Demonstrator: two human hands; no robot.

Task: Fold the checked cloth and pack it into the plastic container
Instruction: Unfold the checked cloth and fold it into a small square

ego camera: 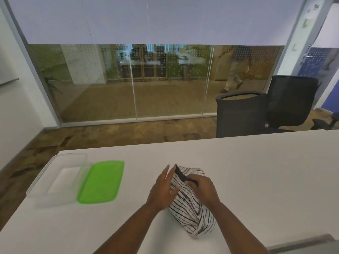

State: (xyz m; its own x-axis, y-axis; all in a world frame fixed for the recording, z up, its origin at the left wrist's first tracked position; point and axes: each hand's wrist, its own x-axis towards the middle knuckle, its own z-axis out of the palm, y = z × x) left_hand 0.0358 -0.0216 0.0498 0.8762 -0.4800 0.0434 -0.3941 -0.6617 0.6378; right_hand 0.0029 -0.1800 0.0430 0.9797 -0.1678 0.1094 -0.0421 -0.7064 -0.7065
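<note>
The cloth [189,209], white with thin black lines, lies bunched in a long bundle on the white table [256,171] in front of me. My right hand [203,189] rests on its upper part, fingers closed on a dark edge of the fabric. My left hand [163,189] lies against the bundle's left side with its fingers straight and apart. The clear plastic container [56,178] stands uncovered at the table's left edge, with nothing inside. Its green lid [100,182] lies flat right beside it.
Two black office chairs [266,109] stand behind the table's far right edge. A glass wall runs across the back, and a person walks behind it. A grey object [302,246] shows at the bottom right corner.
</note>
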